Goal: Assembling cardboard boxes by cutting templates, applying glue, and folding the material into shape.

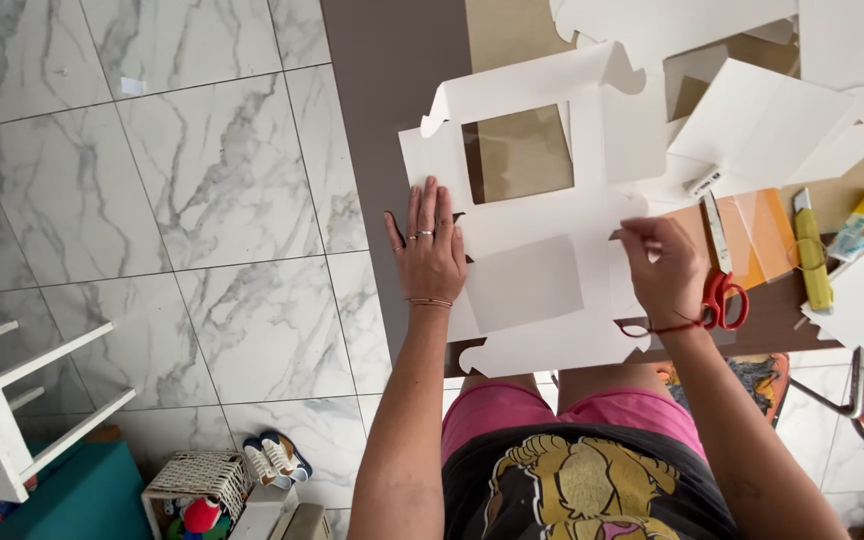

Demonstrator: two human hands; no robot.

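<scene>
On the brown table (392,120) lies a flat white die-cut cardboard box blank (542,250); left hand (430,250) presses it, fingers together, right hand (664,268) pinches its edge beside red-handled scissors (724,290).

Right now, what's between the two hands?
In the head view, only the flat white box cutout spans from left hand to right hand; both touch it.

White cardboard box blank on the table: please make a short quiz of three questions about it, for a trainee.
1. True or false: the left hand lies flat on the white box blank.
2. What lies just right of the right hand? A) red-handled scissors B) a hammer C) a cup
3. What colour is the utility knife?

Key: 1 true; 2 A; 3 yellow.
</scene>
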